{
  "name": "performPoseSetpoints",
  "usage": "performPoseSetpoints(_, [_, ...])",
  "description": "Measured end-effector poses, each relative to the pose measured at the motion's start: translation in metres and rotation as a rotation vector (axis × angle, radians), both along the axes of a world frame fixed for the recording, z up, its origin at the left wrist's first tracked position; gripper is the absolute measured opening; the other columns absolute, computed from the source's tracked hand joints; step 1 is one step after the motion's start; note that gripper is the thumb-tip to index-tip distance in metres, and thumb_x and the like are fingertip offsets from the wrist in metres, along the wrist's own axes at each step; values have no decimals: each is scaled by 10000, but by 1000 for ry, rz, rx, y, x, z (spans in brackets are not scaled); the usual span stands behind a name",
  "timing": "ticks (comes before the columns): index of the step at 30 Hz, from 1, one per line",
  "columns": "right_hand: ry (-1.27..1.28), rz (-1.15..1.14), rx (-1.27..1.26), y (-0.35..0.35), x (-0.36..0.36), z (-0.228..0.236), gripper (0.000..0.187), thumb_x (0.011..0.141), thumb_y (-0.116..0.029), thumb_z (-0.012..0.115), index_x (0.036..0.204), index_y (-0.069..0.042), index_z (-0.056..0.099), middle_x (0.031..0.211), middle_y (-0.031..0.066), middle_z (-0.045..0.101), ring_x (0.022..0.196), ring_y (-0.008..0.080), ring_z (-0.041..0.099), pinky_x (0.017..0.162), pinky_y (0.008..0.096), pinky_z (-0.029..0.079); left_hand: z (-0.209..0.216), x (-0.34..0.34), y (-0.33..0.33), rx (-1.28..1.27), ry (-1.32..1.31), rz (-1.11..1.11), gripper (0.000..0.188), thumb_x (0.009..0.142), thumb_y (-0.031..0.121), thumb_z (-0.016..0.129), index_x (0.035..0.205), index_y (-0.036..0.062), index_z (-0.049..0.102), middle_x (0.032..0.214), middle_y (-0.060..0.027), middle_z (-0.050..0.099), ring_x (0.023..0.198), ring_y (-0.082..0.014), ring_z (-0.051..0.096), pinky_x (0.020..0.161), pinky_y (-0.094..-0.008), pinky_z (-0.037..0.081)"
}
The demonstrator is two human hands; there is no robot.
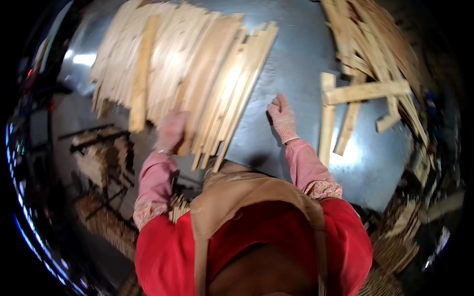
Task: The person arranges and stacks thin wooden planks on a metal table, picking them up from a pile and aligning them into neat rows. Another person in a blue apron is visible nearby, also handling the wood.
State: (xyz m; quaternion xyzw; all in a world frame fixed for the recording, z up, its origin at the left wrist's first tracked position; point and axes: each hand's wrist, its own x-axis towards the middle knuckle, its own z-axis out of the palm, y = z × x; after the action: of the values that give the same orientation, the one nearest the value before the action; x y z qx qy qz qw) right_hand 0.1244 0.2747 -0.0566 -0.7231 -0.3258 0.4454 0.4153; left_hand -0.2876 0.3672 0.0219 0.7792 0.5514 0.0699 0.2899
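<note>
My left hand [172, 129], in a pale pinkish glove, is at the near ends of a row of light wooden strips [168, 59] laid side by side. It touches or hovers over the end of a darker strip; motion smears its fingers, so their grip cannot be made out. To the right of the row lie several narrower strips [234, 93], slightly fanned, their near ends jutting past the table edge. My right hand [283, 118], gloved the same way, is over the bare metal tabletop [296, 49]. Its fingers are partly stretched out, with nothing seen in them.
One loose board [143, 74] lies across the row's left part. At the right, a jumbled pile of wooden pieces [380, 54] covers the table's side, with a short board [368, 92] lying across others. Below the table's left edge stand stacked wood pieces [106, 158].
</note>
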Motion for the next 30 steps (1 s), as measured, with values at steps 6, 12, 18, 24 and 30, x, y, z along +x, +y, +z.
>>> performPoseSetpoints(6, [-578,-952,8,-19,231,-1,959,925,-355,827,1600,102,322,1267,187,664,1120,230,679,967,345,544,0,26,32,479,262,75,559,993,300,665,1481,40,587,1348,-202,695,1234,-409,647,1095,-526,503])
performPoseSetpoints(12, [141,-723,154,28,240,36,441,1000,-377,746,1120,45,708,980,102,738,713,189,682,598,325,547,19,225,7,435,-259,-194,452,972,246,698,1328,-32,682,1163,-250,741,1100,-422,698,1035,-507,541])
performPoseSetpoints(18, [-48,-186,248,16,125,61,512,1037,-280,709,1408,50,585,1284,151,679,1197,245,626,1067,359,481,29,357,-35,-261,53,-227,925,857,315,761,1610,25,308,1372,-242,641,1103,-455,676,967,-540,542])
performPoseSetpoints(24, [-228,-300,84,174,207,74,810,972,-506,705,1490,82,499,1451,343,596,1392,458,560,1196,440,422,13,274,-44,199,161,-135,699,871,204,738,1515,50,515,1534,-285,508,1426,-485,459,1222,-582,341])
performPoseSetpoints(30, [-244,-508,-244,335,191,55,1112,813,-531,829,1578,76,297,1500,347,550,1341,509,584,1136,478,454,-17,231,-46,268,357,22,805,839,316,830,1524,64,491,1575,-278,415,1479,-513,358,1247,-644,262])
